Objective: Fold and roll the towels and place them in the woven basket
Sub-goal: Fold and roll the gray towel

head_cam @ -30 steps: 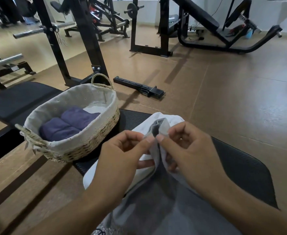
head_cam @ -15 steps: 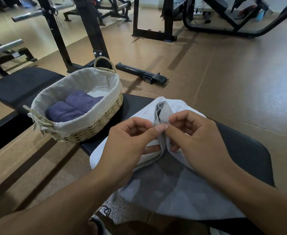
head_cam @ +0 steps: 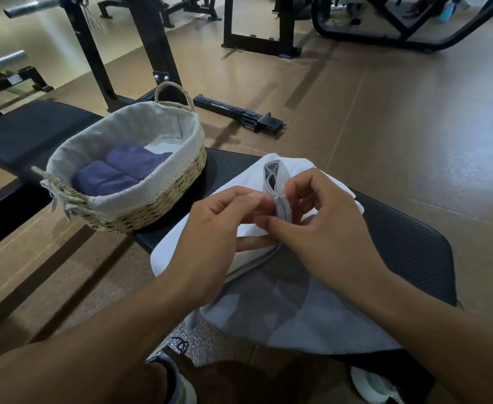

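Woven basket (head_cam: 152, 211), cloth-lined, sits at the far left corner of the black bench pad (head_cam: 408, 246); two rolled purple towels (head_cam: 123, 173) lie side by side inside, touching. White towel (head_cam: 175, 252) spread over the pad's middle, near edge hanging off the front. Left hand (head_cam: 210, 243) pinches a raised fold of the towel, thumb to fingertips. Right hand (head_cam: 327, 228) pinches the same fold from the opposite side, fingers curled. Hands nearly touching.
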Action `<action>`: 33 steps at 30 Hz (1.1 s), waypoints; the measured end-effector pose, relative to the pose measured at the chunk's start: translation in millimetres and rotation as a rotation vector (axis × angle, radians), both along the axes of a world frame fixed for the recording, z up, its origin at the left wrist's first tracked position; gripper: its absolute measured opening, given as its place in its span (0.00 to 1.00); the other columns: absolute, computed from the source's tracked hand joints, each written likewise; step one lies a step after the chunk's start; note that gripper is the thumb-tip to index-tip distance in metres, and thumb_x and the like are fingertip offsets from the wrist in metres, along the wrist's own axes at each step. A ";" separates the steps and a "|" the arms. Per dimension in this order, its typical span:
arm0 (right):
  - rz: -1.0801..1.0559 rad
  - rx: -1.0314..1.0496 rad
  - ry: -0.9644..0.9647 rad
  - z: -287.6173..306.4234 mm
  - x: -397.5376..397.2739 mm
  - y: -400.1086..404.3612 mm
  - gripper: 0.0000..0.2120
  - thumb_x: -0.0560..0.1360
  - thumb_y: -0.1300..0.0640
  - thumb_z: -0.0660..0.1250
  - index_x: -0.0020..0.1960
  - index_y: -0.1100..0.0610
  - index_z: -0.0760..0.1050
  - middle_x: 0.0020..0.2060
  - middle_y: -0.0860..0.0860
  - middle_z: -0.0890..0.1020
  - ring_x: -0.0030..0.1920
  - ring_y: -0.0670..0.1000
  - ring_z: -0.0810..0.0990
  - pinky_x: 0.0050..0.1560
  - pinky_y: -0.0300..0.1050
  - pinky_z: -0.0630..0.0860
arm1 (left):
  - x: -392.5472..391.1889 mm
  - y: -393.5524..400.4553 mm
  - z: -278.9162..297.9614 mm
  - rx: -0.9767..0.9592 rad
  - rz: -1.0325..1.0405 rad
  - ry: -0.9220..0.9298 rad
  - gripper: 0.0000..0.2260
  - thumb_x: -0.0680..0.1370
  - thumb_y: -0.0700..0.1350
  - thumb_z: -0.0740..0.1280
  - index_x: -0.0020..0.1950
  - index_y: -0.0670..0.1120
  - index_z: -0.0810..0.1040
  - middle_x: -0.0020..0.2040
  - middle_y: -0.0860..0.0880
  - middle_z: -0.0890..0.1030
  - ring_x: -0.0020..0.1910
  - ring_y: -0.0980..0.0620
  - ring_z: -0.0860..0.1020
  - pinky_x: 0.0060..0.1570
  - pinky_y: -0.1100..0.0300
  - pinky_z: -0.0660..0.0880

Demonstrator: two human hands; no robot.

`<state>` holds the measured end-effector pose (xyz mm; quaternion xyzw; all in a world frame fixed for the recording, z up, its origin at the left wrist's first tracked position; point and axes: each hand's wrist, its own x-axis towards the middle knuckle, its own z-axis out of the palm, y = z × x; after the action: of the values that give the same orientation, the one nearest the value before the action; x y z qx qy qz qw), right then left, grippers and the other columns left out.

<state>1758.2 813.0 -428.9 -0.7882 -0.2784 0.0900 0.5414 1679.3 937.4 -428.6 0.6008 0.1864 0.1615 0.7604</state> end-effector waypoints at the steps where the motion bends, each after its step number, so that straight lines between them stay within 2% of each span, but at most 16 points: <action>1: -0.007 -0.019 -0.014 -0.3 0.2 -0.1 0.15 0.67 0.56 0.80 0.43 0.47 0.73 0.38 0.43 0.80 0.38 0.43 0.79 0.36 0.33 0.75 | -0.7 0.0 -0.7 0.005 -0.016 -0.007 0.10 0.78 0.41 0.66 0.40 0.43 0.85 0.41 0.44 0.85 0.44 0.51 0.83 0.47 0.47 0.82; 3: -0.022 -0.025 -0.033 -1.2 0.6 0.2 0.13 0.69 0.59 0.77 0.43 0.47 0.73 0.40 0.42 0.80 0.40 0.45 0.79 0.36 0.33 0.76 | -1.5 -1.0 0.2 0.004 -0.032 -0.012 0.10 0.76 0.42 0.66 0.40 0.44 0.85 0.43 0.44 0.85 0.46 0.49 0.84 0.47 0.47 0.83; 6: -0.054 0.016 -0.053 -1.7 0.6 1.1 0.11 0.72 0.62 0.74 0.42 0.48 0.74 0.40 0.41 0.80 0.39 0.44 0.79 0.35 0.31 0.73 | -0.6 2.0 0.0 0.071 0.051 -0.007 0.10 0.80 0.35 0.64 0.44 0.42 0.83 0.44 0.45 0.85 0.47 0.49 0.85 0.44 0.51 0.83; 8: -0.063 0.050 -0.055 -1.9 0.6 0.5 0.10 0.74 0.62 0.74 0.42 0.49 0.76 0.39 0.41 0.81 0.37 0.44 0.80 0.34 0.30 0.72 | 2.3 12.7 -5.1 0.294 0.131 0.012 0.11 0.77 0.32 0.67 0.50 0.47 0.82 0.48 0.50 0.84 0.50 0.53 0.84 0.46 0.55 0.83; 11: -0.062 0.106 -0.039 0.2 -1.0 -1.7 0.11 0.74 0.62 0.74 0.42 0.48 0.76 0.40 0.41 0.82 0.35 0.43 0.80 0.36 0.30 0.71 | 7.2 34.6 -8.6 0.766 0.077 0.010 0.23 0.74 0.30 0.69 0.59 0.55 0.74 0.61 0.56 0.78 0.62 0.62 0.76 0.57 0.63 0.78; 14: -0.031 0.139 -0.071 8.8 -5.8 -6.6 0.10 0.73 0.63 0.74 0.42 0.50 0.77 0.40 0.43 0.82 0.43 0.45 0.82 0.38 0.33 0.75 | 10.8 48.6 -4.8 1.057 -0.082 -0.080 0.27 0.73 0.33 0.72 0.65 0.54 0.71 0.73 0.54 0.69 0.75 0.59 0.64 0.71 0.57 0.68; 15: -0.007 0.159 -0.078 13.6 -7.6 -9.0 0.10 0.73 0.63 0.74 0.42 0.51 0.77 0.40 0.44 0.83 0.44 0.46 0.83 0.38 0.34 0.76 | 11.2 50.8 -2.7 1.085 -0.122 -0.103 0.27 0.73 0.33 0.73 0.66 0.53 0.71 0.75 0.54 0.67 0.77 0.58 0.62 0.74 0.56 0.64; 18: 0.125 0.220 -0.096 31.6 -7.3 -21.5 0.09 0.72 0.64 0.75 0.42 0.53 0.77 0.39 0.46 0.83 0.43 0.49 0.83 0.38 0.40 0.80 | 8.3 53.2 7.5 1.162 -0.190 -0.183 0.24 0.72 0.37 0.76 0.65 0.48 0.74 0.74 0.60 0.65 0.79 0.57 0.59 0.75 0.62 0.58; 20: 0.249 0.244 -0.063 42.6 -1.5 -32.6 0.08 0.71 0.63 0.76 0.42 0.54 0.77 0.40 0.49 0.83 0.43 0.50 0.83 0.41 0.46 0.82 | 3.3 55.8 15.7 1.196 -0.200 -0.201 0.20 0.73 0.42 0.78 0.63 0.48 0.76 0.77 0.56 0.65 0.79 0.54 0.59 0.76 0.58 0.57; 23: 0.443 0.314 0.085 51.4 12.4 -43.9 0.07 0.66 0.59 0.75 0.40 0.53 0.78 0.41 0.50 0.83 0.43 0.47 0.82 0.43 0.41 0.80 | -5.9 61.0 27.0 1.154 -0.230 -0.202 0.14 0.74 0.49 0.77 0.56 0.50 0.77 0.78 0.53 0.66 0.80 0.52 0.60 0.76 0.52 0.60; 25: 0.495 0.386 0.228 50.6 22.7 -47.8 0.11 0.63 0.58 0.79 0.40 0.52 0.78 0.40 0.51 0.82 0.42 0.47 0.80 0.42 0.38 0.78 | -10.1 62.4 29.9 1.177 -0.283 -0.197 0.10 0.74 0.51 0.75 0.49 0.48 0.78 0.74 0.54 0.71 0.78 0.54 0.63 0.74 0.55 0.63; 27: 0.463 0.421 0.352 49.9 31.6 -48.7 0.13 0.62 0.55 0.81 0.40 0.52 0.78 0.39 0.51 0.81 0.41 0.47 0.78 0.41 0.36 0.76 | -13.2 62.3 27.1 1.149 -0.294 -0.167 0.11 0.74 0.52 0.75 0.44 0.47 0.78 0.68 0.56 0.77 0.71 0.56 0.71 0.68 0.57 0.69; 29: 0.355 0.392 0.422 48.0 37.4 -47.2 0.09 0.66 0.58 0.78 0.41 0.52 0.78 0.38 0.48 0.81 0.39 0.46 0.78 0.38 0.35 0.76 | -16.4 58.7 23.3 0.967 -0.266 -0.123 0.12 0.73 0.53 0.76 0.42 0.47 0.76 0.51 0.54 0.83 0.53 0.56 0.80 0.53 0.55 0.77; 31: 0.184 0.315 0.384 40.7 40.5 -42.9 0.08 0.73 0.63 0.72 0.42 0.50 0.79 0.40 0.48 0.82 0.39 0.47 0.79 0.38 0.36 0.75 | -18.2 50.8 21.1 0.772 -0.212 -0.131 0.13 0.72 0.53 0.75 0.39 0.48 0.74 0.38 0.48 0.79 0.38 0.54 0.76 0.39 0.58 0.76; 33: 0.072 0.278 0.327 34.8 38.8 -38.3 0.11 0.76 0.64 0.70 0.43 0.47 0.81 0.43 0.49 0.83 0.41 0.48 0.79 0.42 0.41 0.76 | -19.3 40.1 22.0 0.646 -0.154 -0.155 0.16 0.70 0.53 0.77 0.36 0.50 0.71 0.34 0.41 0.75 0.33 0.52 0.72 0.32 0.58 0.71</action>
<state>1797.0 774.8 -394.1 -0.6704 -0.2245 0.1967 0.6793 1660.0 977.4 -406.6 0.8090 0.0216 0.1994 0.5526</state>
